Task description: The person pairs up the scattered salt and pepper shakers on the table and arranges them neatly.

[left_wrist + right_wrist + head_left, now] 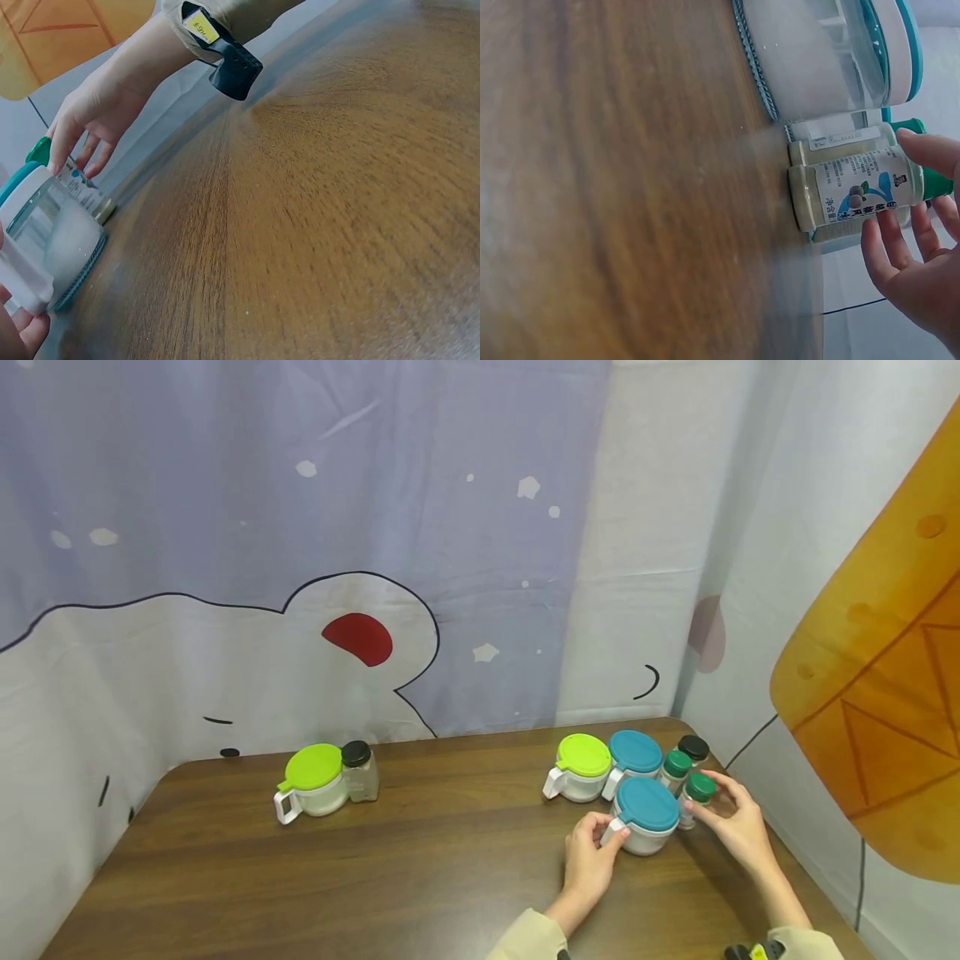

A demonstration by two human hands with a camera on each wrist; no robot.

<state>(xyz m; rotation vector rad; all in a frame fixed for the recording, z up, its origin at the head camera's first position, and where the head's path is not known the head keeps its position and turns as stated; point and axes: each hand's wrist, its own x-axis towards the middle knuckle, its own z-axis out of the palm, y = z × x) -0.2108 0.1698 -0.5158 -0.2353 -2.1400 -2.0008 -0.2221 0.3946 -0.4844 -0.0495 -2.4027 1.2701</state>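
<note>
At the right of the head view, my left hand (588, 862) pinches the white handle of a seasoning jar (648, 806) with a blue lid. The jar stands on the table, and the left wrist view shows white contents through its clear wall. Just right of it, my right hand (741, 833) holds a spice bottle (701, 788) with a green cap between thumb and fingers. In the right wrist view the labelled bottle (862, 187) stands upright on the table, thumb near its cap and fingertips on the opposite side.
Behind the hands stand a green-lidded jar (583, 756), another blue-lidded jar (635, 752), a second green-capped bottle (677, 765) and a black-capped bottle (693, 747). A green-lidded jar (313, 768) and a black-capped bottle (361, 772) stand at the left. Curtains (480, 568) border the wooden table (375, 877).
</note>
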